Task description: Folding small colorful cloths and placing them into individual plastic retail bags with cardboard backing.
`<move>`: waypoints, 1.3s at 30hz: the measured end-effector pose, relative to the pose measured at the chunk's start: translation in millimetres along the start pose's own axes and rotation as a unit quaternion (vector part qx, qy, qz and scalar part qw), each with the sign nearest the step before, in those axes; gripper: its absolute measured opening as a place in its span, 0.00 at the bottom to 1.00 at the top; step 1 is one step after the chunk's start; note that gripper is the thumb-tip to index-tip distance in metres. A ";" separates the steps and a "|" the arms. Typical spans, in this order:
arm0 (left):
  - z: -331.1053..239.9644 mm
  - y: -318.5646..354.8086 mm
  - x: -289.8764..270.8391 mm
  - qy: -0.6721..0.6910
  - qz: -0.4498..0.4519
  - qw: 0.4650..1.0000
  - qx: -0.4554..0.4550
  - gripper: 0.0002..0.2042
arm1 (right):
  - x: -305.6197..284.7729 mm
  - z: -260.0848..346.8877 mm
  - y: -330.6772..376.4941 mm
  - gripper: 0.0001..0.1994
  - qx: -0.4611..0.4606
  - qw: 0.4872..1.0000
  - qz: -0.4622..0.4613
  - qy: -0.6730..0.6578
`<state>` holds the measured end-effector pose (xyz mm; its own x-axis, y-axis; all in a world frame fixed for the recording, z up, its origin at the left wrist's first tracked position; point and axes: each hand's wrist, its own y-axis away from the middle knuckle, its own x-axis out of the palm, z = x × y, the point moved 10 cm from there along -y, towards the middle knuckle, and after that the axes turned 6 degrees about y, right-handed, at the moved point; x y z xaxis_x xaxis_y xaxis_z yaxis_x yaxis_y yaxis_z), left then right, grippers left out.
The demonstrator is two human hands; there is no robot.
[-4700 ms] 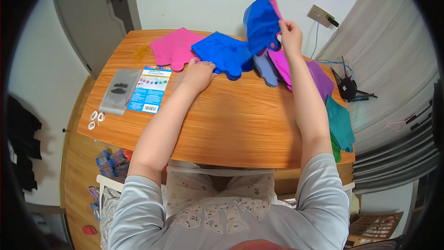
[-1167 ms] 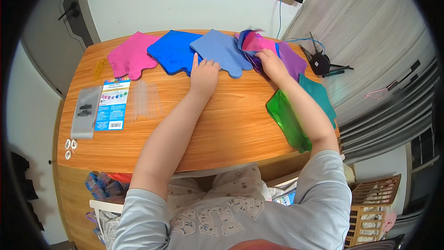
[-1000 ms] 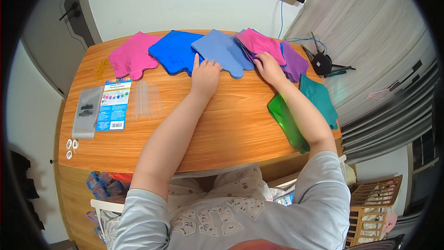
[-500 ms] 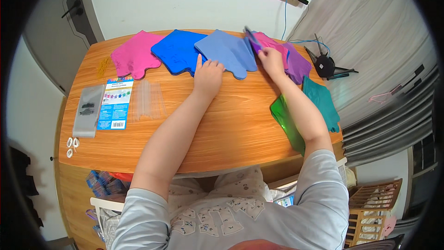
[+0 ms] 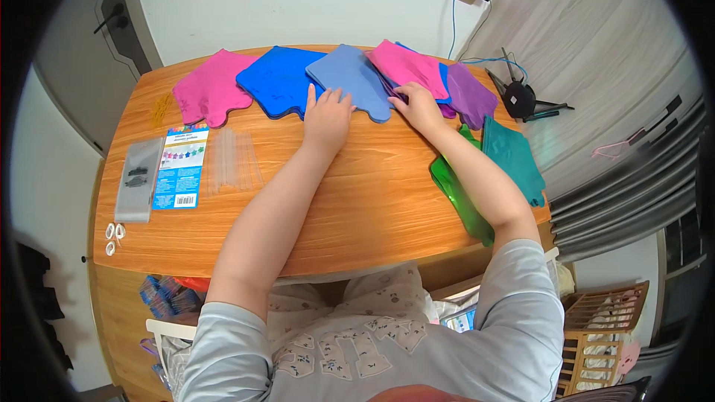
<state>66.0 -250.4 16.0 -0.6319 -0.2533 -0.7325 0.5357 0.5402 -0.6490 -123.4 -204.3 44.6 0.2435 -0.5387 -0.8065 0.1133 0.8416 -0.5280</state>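
Observation:
My left hand (image 5: pixel 328 119) lies with fingers stretched out on the near edge of a pale blue stack of flat sheets (image 5: pixel 344 67), each with a rounded tab. My right hand (image 5: pixel 418 110) is bent around the near left edge of a pink stack (image 5: pixel 411 68), thumb and fingers closed on it; dark purple layers show under the pink. The pink stack overlaps the pale blue one. Left of my hands lie a bright blue stack (image 5: pixel 275 78) and another pink stack (image 5: pixel 212 85). Purple sheets (image 5: pixel 473 97) stick out to the right of the pink stack.
Shiny green sheets (image 5: pixel 462 197) lie partly under my right forearm, beside teal sheets (image 5: pixel 514 160). On the left are a printed blue card (image 5: pixel 179 167), a clear bag (image 5: pixel 140 179), clear strips (image 5: pixel 234 160), yellow bits (image 5: pixel 160 109) and white rolls (image 5: pixel 112 248). A black router (image 5: pixel 520 99) stands far right.
My right hand has come left and nearer. The dark sheet edge it held up is down, and the pink stack now lies further left, over the pale blue one. The left hand stays put.

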 end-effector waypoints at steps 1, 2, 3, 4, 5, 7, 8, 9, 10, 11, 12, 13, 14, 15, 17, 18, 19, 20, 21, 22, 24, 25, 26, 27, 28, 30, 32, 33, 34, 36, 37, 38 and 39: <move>3.3 1.4 -0.7 -0.003 0.001 1.000 -0.001 0.13 | 1.9 12.6 1.7 0.16 -0.023 0.999 0.020 0.022; 7.7 2.8 -4.0 -0.007 -0.010 1.000 -0.005 0.15 | 0.9 19.2 3.4 0.17 -0.017 0.999 0.029 0.011; 4.7 1.6 -8.1 -0.006 -0.021 1.000 -0.006 0.16 | -2.0 14.4 7.3 0.17 -0.015 0.999 0.028 0.013; 1.3 0.9 -10.3 -0.005 -0.021 1.000 -0.004 0.16 | -8.9 12.4 11.4 0.16 -0.029 0.999 0.012 0.032; -3.5 0.6 -15.3 0.006 -0.034 0.999 0.007 0.17 | -14.9 11.2 14.9 0.15 -0.044 0.998 -0.004 0.051; -13.3 -0.8 -25.7 0.018 -0.046 0.999 0.018 0.19 | -19.5 7.0 20.1 0.13 -0.045 0.998 0.005 0.050; -18.0 -2.1 -29.2 0.030 -0.043 0.998 0.021 0.19 | -19.9 5.5 21.7 0.12 -0.046 0.998 0.015 0.050; -23.3 -4.8 -33.3 0.042 -0.041 0.998 0.027 0.20 | -21.6 4.5 21.9 0.12 -0.046 0.998 0.013 0.051; -30.5 -6.7 -36.8 0.043 -0.042 0.998 0.030 0.20 | -21.9 3.0 21.9 0.11 -0.041 0.998 0.014 0.037; -37.7 -8.9 -31.6 0.067 -0.006 0.998 0.017 0.21 | -22.3 0.9 21.9 0.10 -0.036 0.999 0.016 0.025; -41.7 -10.3 -24.4 0.088 0.031 0.996 0.003 0.21 | -21.4 2.0 20.7 0.10 -0.037 0.999 0.014 0.025; -47.9 -14.2 -24.2 0.088 0.029 0.996 0.005 0.21 | -23.2 -1.7 19.1 0.09 -0.015 1.000 0.000 0.009; -54.5 -18.5 -16.2 0.129 0.063 0.990 0.002 0.21 | -25.6 -6.5 17.8 0.08 0.007 1.000 -0.015 -0.006; -59.8 -21.5 -5.8 0.169 0.097 0.981 -0.003 0.21 | -24.7 -5.7 15.4 0.08 0.006 1.000 -0.014 -0.005; -63.1 -34.6 9.9 0.182 0.088 0.979 -0.008 0.20 | -13.6 -24.4 10.8 0.09 0.122 0.990 0.028 -0.063; -67.7 -42.0 16.4 0.198 0.081 0.977 -0.007 0.20 | -13.6 -31.1 9.1 0.09 0.124 0.990 0.026 -0.059; -71.3 -46.4 23.2 0.202 0.080 0.976 -0.004 0.20 | -15.2 -37.9 7.6 0.10 0.128 0.989 0.011 -0.070; -73.4 -50.2 30.8 0.194 0.082 0.977 -0.008 0.19 | -17.2 -45.0 6.7 0.11 0.131 0.988 -0.004 -0.081; -76.6 -53.6 37.4 0.187 0.086 0.978 -0.011 0.19 | -18.3 -49.2 6.2 0.11 0.135 0.988 -0.006 -0.077; -80.6 -52.9 42.7 0.191 0.087 0.978 -0.008 0.19 | -15.6 -57.5 7.2 0.12 0.163 0.982 0.001 -0.094; -82.0 -45.9 49.8 0.197 0.079 0.977 -0.012 0.18 | -13.5 -67.6 8.5 0.12 0.194 0.975 0.007 -0.109; -81.4 -45.6 54.0 0.200 0.081 0.976 -0.010 0.18 | -9.0 -71.7 9.3 0.12 0.213 0.965 0.021 -0.154; -83.2 -46.1 49.3 0.182 0.043 0.982 0.017 0.17 | -4.8 -75.3 11.4 0.12 0.231 0.952 0.034 -0.199; -86.2 -46.7 42.4 0.162 0.004 0.986 0.043 0.16 | -5.3 -77.0 11.6 0.12 0.232 0.952 0.035 -0.198; -86.5 -47.2 44.5 0.163 0.005 0.986 0.043 0.16 | -1.3 -79.1 12.9 0.12 0.246 0.936 0.042 -0.247; -87.9 -48.1 41.9 0.162 -0.016 0.986 0.046 0.14 | 2.2 -82.8 15.3 0.12 0.262 0.918 0.049 -0.294; -86.0 -49.8 43.6 0.141 0.000 0.989 0.044 0.13 | 7.7 -89.7 19.1 0.11 0.300 0.876 0.066 -0.373; -83.4 -48.6 44.8 0.115 0.015 0.992 0.040 0.12 | 1.6 -92.7 18.3 0.11 0.317 0.878 0.056 -0.355; -82.4 -48.2 45.1 0.116 0.016 0.992 0.039 0.12 | -6.8 -99.8 16.3 0.11 0.334 0.880 0.044 -0.336; -83.3 -47.0 40.1 0.092 -0.006 0.994 0.060 0.11 | -33.4 -102.5 1.4 0.10 0.286 0.899 0.009 -0.331; -83.3 -47.7 42.8 0.094 -0.007 0.994 0.060 0.11 | -52.0 -111.4 -5.9 0.09 0.274 0.910 -0.016 -0.310; -95.4 -51.6 42.7 0.107 -0.032 0.991 0.080 0.11 | -73.3 -136.5 -16.0 0.09 0.224 0.913 -0.040 -0.338; -90.1 -47.1 40.8 0.104 -0.050 0.989 0.089 0.11 | -87.0 -140.4 -24.8 0.09 0.225 0.917 -0.072 -0.321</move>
<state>-35.5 -214.0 35.2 -0.7785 -0.1170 -0.6167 0.5432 0.3668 -0.7553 -282.6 -183.5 90.5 0.6962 -0.6336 -0.3374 0.5391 0.7719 -0.3371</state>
